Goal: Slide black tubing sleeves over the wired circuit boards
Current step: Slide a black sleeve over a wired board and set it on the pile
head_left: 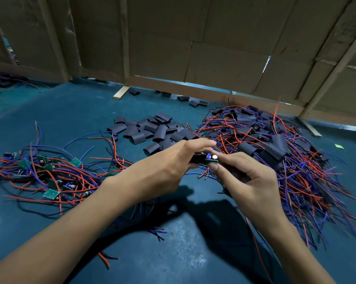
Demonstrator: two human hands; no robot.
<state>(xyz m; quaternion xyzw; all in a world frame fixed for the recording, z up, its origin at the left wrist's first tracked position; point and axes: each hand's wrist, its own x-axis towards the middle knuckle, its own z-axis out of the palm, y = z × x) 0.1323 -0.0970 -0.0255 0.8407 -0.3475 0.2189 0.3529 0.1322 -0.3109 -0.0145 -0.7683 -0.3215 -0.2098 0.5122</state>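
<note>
In the head view, both hands meet above the middle of the teal worktop (74, 117), and everything else can be placed from that meeting point. The left hand (168, 162) has its fingers curled round a black tubing sleeve (196, 158), gripping it from above with the index finger stretched over the top. The right hand (248, 181) pinches a small green circuit board (210, 160) between thumb and fingertips; a shiny round capacitor top shows on the board's upper face, and the board's end sits right at the sleeve's mouth, touching it. How far the board is inside the sleeve cannot be told. Short red and dark wire ends hang just beneath the held pieces. Beyond the hands, farther from the person, lies a loose heap of empty black sleeves (152, 130), flattened and overlapping. To the right of the hands and touching the heap's edge spreads a large tangle of sleeved boards (275, 148) with red and blue wires fanning out toward the person. To the left of the hands, well apart, lies a pile of bare green boards (48, 175) with their red and blue wires tangled together. Behind all of this, at the far edge of the worktop, stands a cardboard wall (214, 48) braced by wooden strips, with a few stray sleeves lying at its foot.
</note>
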